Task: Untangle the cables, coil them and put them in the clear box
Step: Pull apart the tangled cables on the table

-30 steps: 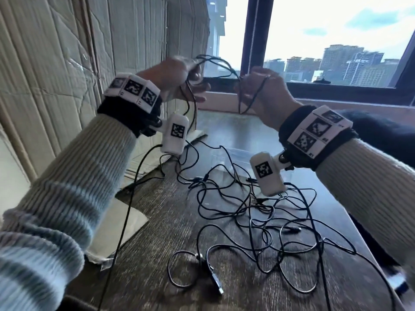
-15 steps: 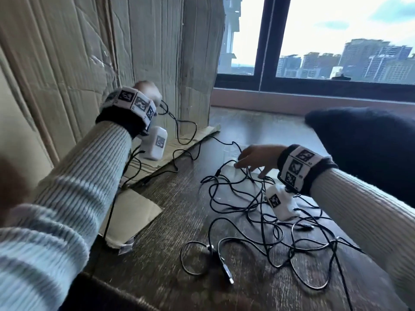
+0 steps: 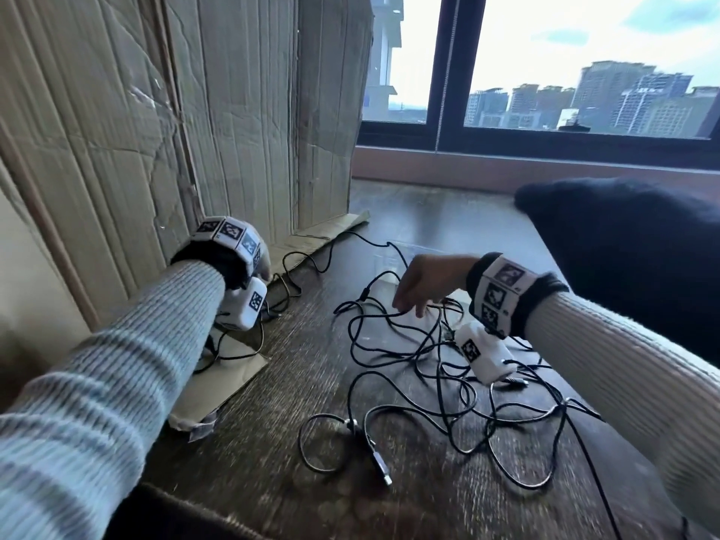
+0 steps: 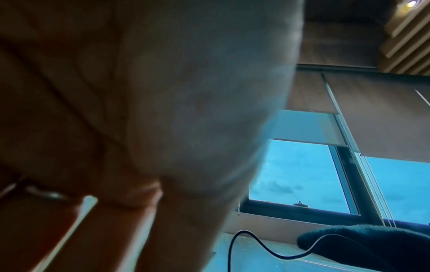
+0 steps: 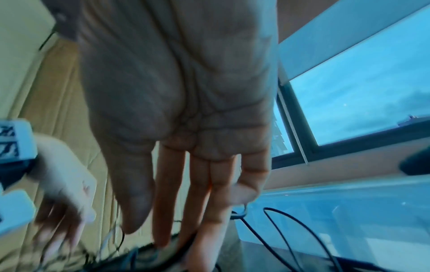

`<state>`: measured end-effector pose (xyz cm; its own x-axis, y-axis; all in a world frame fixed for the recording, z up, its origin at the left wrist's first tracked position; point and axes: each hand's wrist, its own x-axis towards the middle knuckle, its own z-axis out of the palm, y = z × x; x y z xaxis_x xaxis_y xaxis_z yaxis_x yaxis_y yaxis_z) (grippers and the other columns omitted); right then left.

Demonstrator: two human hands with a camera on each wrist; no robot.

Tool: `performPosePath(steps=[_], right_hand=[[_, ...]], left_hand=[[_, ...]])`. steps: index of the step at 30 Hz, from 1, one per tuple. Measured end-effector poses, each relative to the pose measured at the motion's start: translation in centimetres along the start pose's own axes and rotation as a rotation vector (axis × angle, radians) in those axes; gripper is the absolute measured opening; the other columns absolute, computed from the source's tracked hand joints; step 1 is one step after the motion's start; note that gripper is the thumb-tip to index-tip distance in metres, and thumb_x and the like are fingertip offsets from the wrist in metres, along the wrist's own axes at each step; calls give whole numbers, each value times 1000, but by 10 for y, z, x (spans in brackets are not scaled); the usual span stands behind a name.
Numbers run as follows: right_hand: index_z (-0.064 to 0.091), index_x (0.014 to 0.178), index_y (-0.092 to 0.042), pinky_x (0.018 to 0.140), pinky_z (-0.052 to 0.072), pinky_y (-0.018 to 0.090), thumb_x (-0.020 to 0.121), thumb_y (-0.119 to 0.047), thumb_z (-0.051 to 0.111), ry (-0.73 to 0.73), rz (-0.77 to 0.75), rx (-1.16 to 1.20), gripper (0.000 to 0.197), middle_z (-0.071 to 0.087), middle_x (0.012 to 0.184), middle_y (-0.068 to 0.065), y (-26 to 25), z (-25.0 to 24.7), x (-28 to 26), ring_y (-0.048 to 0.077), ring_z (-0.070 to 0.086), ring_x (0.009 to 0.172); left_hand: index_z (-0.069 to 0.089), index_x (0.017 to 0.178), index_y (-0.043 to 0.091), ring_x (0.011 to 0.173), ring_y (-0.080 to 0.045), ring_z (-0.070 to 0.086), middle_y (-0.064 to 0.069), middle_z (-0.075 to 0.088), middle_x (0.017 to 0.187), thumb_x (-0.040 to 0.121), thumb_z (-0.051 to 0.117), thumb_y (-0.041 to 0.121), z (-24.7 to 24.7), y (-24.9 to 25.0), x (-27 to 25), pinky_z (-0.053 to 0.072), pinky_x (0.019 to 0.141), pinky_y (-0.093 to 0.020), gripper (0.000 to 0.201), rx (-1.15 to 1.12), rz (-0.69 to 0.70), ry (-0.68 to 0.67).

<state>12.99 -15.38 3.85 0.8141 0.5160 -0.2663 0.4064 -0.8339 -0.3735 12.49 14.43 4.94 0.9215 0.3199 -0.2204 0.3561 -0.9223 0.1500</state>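
Observation:
A tangle of thin black cables [image 3: 428, 368] sprawls over the dark wooden table [image 3: 272, 481], with a USB plug [image 3: 383, 471] at its near edge. My right hand [image 3: 405, 305] hovers over the tangle's far side, its fingers [image 5: 202, 202] straight and pointing down, tips touching the cables. One separate black cable [image 3: 307, 263] lies on the cardboard flap at the left. My left hand [image 3: 265, 263] is low over it, its blurred fingers [image 5: 58, 220] hanging loosely spread. The clear box [image 3: 393, 251] sits just behind my right hand, partly hidden.
A tall wall of cardboard [image 3: 156, 130] stands along the left, with flaps [image 3: 233, 383] lying on the table. A dark blue fabric mass [image 3: 623, 247] covers the right side. A window [image 3: 584, 72] and its sill run across the back.
Both hands came down from chest height. The left carried a cable leftward to the cardboard flap. The right dropped its strand and reached down to the tangle.

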Motion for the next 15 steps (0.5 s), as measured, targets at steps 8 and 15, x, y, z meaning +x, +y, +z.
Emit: performPosePath(steps=[8, 15], right_hand=[[38, 138, 5, 92, 53, 43, 91, -23, 64, 166, 253, 201, 60, 58, 118, 18, 4, -13, 29, 30, 58, 105], [56, 132, -26, 66, 49, 14, 93, -18, 59, -78, -11, 10, 39, 60, 113, -17, -15, 5, 37, -5, 57, 85]], left_hand=[[72, 64, 23, 76, -19, 62, -1, 71, 79, 70, 77, 41, 4, 4, 6, 54, 80, -36, 20, 118, 53, 51], [60, 104, 3, 81, -20, 61, -6, 64, 87, 87, 65, 36, -5, 59, 1, 45, 65, -25, 38, 254, 213, 101]])
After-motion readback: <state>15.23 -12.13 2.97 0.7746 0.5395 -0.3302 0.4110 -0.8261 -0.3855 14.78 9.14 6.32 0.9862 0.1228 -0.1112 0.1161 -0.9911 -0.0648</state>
